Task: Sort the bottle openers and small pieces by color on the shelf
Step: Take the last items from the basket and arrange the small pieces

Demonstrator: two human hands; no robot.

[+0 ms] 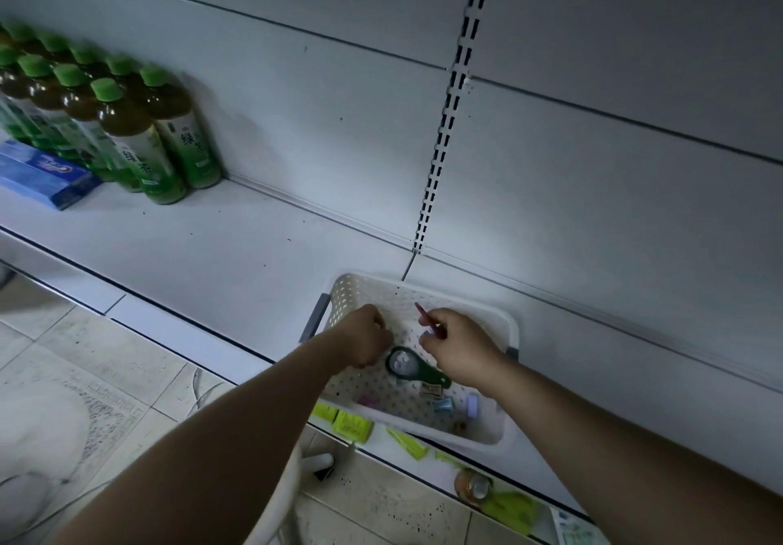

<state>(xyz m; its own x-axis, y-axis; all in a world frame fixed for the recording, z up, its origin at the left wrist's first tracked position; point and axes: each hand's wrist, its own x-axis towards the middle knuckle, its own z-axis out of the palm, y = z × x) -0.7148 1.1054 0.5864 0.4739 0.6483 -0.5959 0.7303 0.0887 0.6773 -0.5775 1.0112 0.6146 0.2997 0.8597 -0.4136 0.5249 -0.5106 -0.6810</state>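
Head view showed both hands down inside a white basket (pixel 368 290) that stood on the shelf (pixel 237 256). The right hand (pixel 459 349) pinched a thin red piece (pixel 426 316) between thumb and fingers, with the free end poking up toward the back wall. The left hand (pixel 366 339) had its fingers curled under, and the knuckles hid whether anything sat inside them, so I could not tell. On the basket floor between the two hands, a little nearer the person, lay a green bottle opener (pixel 432 378). Its round head was just beside the left fingers, and its handle ran slantwise away toward the right wrist. The long axis therefore pointed from one hand to the other. The ring end was closer to the left hand — probably the better one for it, since the right was already full. A blue piece (pixel 442 405), a pale piece (pixel 472 404) and a pink piece (pixel 366 399) lay loose nearer the front wall, still mixed — the sorting looked barely started.
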